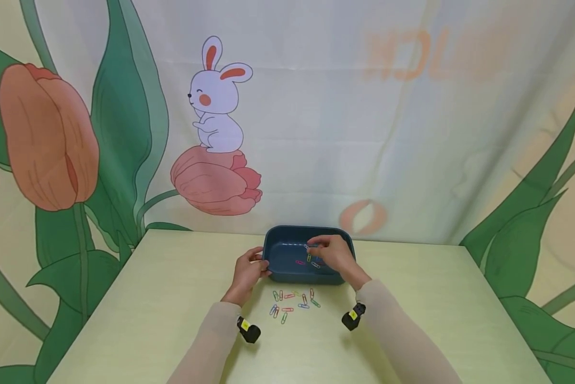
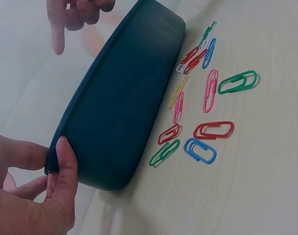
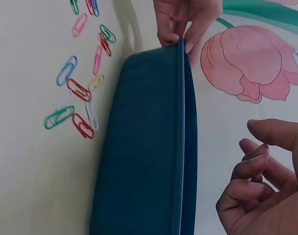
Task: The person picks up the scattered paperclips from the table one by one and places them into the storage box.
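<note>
A dark blue rectangular bin (image 1: 287, 278) stands on the table, with a few coloured paper clips inside, among them a pink paper clip (image 1: 300, 262) and a yellow one. My left hand (image 1: 247, 271) grips the bin's left end, thumb outside and fingers over the rim, as the left wrist view shows. Above the bin's right half hovers my right hand (image 1: 334, 253), its fingers loosely bent. In the right wrist view, thumb and fingertips are apart with nothing seen between them. A pale clip shows by those fingertips in the head view; whether they touch is unclear.
In front of the bin lie several loose paper clips, such as a green paper clip (image 2: 238, 82), a blue paper clip (image 2: 200, 150) and a red paper clip (image 2: 213, 130). A printed curtain (image 1: 306, 133) hangs behind the pale table (image 1: 172, 298).
</note>
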`<action>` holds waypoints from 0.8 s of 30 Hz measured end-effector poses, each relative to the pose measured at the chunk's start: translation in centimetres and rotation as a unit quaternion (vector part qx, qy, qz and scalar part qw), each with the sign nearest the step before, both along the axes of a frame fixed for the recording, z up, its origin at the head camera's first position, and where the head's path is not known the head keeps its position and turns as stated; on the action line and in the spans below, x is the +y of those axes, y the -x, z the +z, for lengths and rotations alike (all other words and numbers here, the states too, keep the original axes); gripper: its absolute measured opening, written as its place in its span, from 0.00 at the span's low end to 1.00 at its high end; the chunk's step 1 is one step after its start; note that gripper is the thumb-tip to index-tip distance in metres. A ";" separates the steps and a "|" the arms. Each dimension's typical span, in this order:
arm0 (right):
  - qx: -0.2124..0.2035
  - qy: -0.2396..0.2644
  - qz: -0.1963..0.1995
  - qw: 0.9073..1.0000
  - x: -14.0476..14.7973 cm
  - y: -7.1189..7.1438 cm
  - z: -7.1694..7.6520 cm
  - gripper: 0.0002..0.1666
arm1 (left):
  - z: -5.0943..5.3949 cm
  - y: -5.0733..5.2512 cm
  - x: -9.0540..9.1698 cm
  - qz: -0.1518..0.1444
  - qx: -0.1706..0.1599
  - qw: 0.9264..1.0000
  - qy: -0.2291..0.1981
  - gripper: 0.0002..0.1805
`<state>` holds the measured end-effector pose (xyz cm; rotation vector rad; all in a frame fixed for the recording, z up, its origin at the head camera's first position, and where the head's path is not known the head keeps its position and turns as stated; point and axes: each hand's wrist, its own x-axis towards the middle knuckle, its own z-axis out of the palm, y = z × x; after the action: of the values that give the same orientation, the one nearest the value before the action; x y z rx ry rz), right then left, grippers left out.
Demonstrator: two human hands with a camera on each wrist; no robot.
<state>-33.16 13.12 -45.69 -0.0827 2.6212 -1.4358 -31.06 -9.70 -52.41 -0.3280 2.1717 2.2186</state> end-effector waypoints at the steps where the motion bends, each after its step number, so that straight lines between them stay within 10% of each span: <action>1: 0.001 0.001 -0.001 1.000 0.0 -0.2 0.0 0.14 | 0.0 0.0 0.0 -0.001 0.000 1.000 0.000 0.28; 24: 0.041 0.023 0.086 0.995 0.4 -7.0 -2.2 0.11 | 0.3 0.0 0.2 0.005 -0.003 1.000 -0.003 0.28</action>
<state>-26.11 13.52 -47.85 -0.3704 2.5718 -1.4614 -31.06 -9.52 -52.08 -0.3450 2.1649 2.2255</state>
